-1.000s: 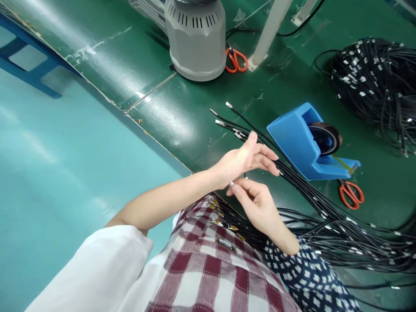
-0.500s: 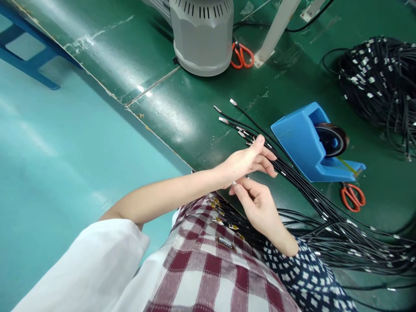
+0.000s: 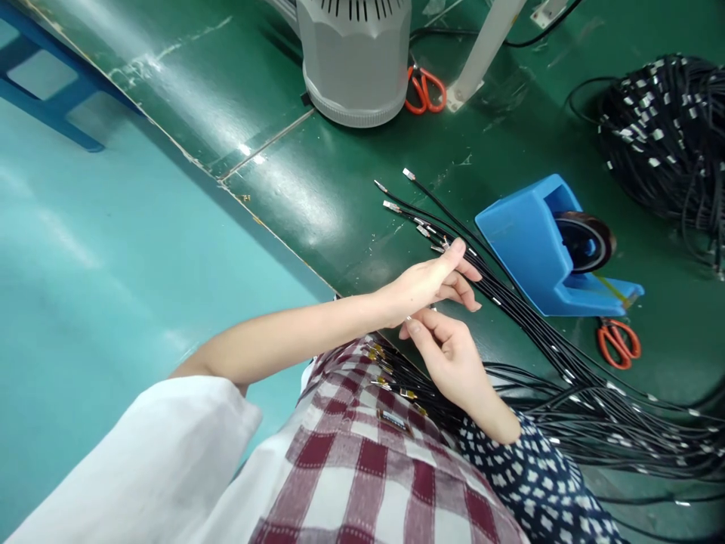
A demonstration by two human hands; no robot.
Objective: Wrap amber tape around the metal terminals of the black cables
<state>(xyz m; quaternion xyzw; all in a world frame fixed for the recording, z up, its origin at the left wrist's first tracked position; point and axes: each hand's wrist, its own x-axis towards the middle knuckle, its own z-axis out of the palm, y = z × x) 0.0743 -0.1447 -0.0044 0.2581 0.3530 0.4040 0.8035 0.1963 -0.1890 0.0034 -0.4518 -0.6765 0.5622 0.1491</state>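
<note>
My left hand (image 3: pixel 433 281) is above the cable ends, palm turned away from view, with its thumb raised and its fingers loosely bent and apart; no held thing shows in it. Just below its wrist, my right hand (image 3: pixel 447 347) pinches a small silvery-white piece (image 3: pixel 408 319) between thumb and forefinger. What that piece belongs to is hidden. A bundle of black cables (image 3: pixel 526 313) with metal connector ends passes beside my left fingers on the green table. More black cables (image 3: pixel 405 374) with yellow-banded ends lie under my right hand, against the checked apron.
A blue tape dispenser (image 3: pixel 521 245) stands right of the hands, with orange-handled cutters (image 3: pixel 618 344) near it. Another orange-handled pair (image 3: pixel 424 91) lies by a grey machine (image 3: pixel 356 68) and a white post (image 3: pixel 487 53). A coiled cable heap (image 3: pixel 668 143) sits far right.
The view has shifted slightly, so the things on the table appear a little displaced. Both hands keep nearly the same pose and place.
</note>
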